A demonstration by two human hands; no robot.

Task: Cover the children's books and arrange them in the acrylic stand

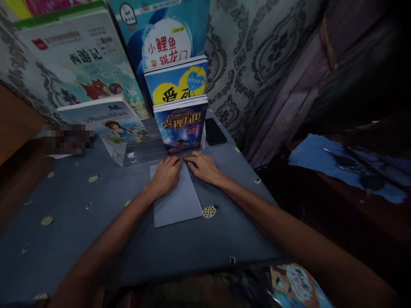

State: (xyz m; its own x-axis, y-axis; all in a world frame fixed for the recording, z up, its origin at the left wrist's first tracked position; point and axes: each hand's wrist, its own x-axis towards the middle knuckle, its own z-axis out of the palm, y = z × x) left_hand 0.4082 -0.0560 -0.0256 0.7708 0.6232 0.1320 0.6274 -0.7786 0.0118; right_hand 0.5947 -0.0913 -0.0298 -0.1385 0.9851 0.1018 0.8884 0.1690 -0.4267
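A pale grey-white sheet of paper [178, 205] lies flat on the table, its long side running away from me. My left hand [166, 174] rests over its far end, fingers curled together and fingertips at the far edge. At the far right corner, my right hand [204, 167] is closed, thumb and forefinger pressed together on the sheet's edge. The fingertips of both hands nearly touch. Just beyond them stands a dark blue book [183, 128] with gold lettering, leaning in a clear stand [141, 155].
Behind are a yellow-and-blue book [176, 83], a teal book [167, 21], a white-and-green book [80, 55] and a pale blue book [112, 119]. A black phone [214, 131] lies right. Glasses [346, 162] lie on a blue cloth [310, 154]. Another book [297, 284] is below the table's front edge.
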